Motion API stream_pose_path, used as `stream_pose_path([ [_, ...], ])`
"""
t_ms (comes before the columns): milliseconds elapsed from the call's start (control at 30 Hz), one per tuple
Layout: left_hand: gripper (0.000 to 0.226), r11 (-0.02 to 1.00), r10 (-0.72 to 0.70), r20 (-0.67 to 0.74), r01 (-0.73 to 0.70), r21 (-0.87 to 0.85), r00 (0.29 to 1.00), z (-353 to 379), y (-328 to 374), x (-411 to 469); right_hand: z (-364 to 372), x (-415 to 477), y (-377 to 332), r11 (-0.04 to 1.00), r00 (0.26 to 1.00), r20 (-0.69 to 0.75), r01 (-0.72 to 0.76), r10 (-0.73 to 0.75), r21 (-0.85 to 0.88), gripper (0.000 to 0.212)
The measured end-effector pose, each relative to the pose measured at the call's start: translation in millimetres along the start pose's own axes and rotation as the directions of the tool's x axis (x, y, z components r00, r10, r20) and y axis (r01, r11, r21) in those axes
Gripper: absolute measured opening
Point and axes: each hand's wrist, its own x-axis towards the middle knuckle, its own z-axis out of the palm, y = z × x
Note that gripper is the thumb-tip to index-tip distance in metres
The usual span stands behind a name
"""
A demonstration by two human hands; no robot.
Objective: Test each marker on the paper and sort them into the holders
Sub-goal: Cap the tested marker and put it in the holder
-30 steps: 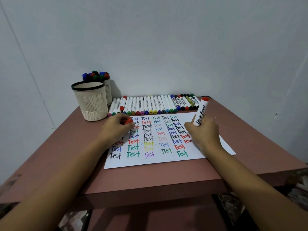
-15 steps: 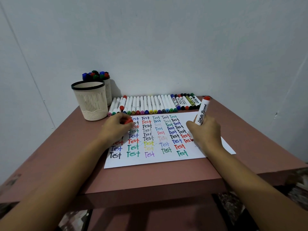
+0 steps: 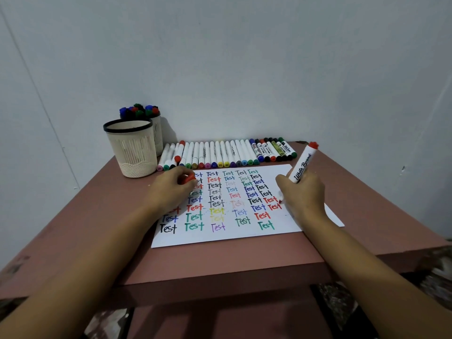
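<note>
White paper [image 3: 220, 237] covered with coloured "Test" words lay flat mid-table [image 3: 97, 228], red whiteboard marker [image 3: 302, 165] tilted in right hand [image 3: 303, 194], tip on paper's right side, red cap [image 3: 188, 178] in left hand [image 3: 171, 189], capped marker row [image 3: 220, 155] along back edge, front holder [image 3: 132, 152] and marker-filled rear holder [image 3: 157, 133] at back left corner.

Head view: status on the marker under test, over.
Right hand grips white red-ended whiteboard marker, tip on white paper sheet. Left hand holds its red cap. Nothing blocking.

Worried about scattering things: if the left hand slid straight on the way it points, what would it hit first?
The left hand, holding the red cap, would probably first meet the row of markers, though depth is unclear.
</note>
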Motion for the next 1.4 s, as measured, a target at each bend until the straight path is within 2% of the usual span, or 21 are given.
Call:
stream_pose_path([
  [167, 0.031, 0.996, 0.068, 0.002, -0.068, 0.056, 0.998, 1, 2, -2, -3, 2, -4, 0.954, 0.997, 0.037, -0.074, 0.066, 0.291, 0.025],
  [367, 0.027, 0.976, 0.218, -0.010, -0.218, 0.005, 0.976, 3, 8, -9, 7, 5, -19, 0.890, 0.957, 0.277, -0.199, 0.087, 0.409, 0.024],
  [500, 0.030, 0.955, 0.295, 0.008, -0.295, -0.004, 0.955, 2, 14, -11, 19, 10, -37, 0.757, 0.899, 0.434, -0.323, 0.059, 0.568, 0.021],
  [733, 0.032, 0.961, 0.274, -0.028, -0.274, -0.030, 0.961, 6, 14, -9, 48, 11, -46, 0.732, 0.825, 0.564, -0.362, -0.037, 0.577, 0.019],
  [1033, 0.032, 0.950, 0.312, -0.026, -0.313, -0.025, 0.950, 5, 12, -5, 57, 6, -37, 0.778, 0.811, 0.580, -0.314, -0.079, 0.545, 0.018],
  [1233, 0.031, 0.911, 0.407, -0.052, -0.409, -0.040, 0.912, 8, 13, -8, 60, 4, -29, 0.884, 0.781, 0.618, -0.221, -0.093, 0.412, 0.020],
  [1333, 0.037, 0.879, 0.471, -0.065, -0.474, -0.047, 0.880, 8, 12, -7, 60, 4, -30, 0.858, 0.754, 0.654, -0.295, -0.061, 0.421, 0.024],
  [1400, 0.042, 0.860, 0.505, -0.047, -0.507, -0.055, 0.862, 7, 13, -7, 59, 4, -30, 0.836, 0.731, 0.676, -0.308, -0.098, 0.454, 0.022],
])
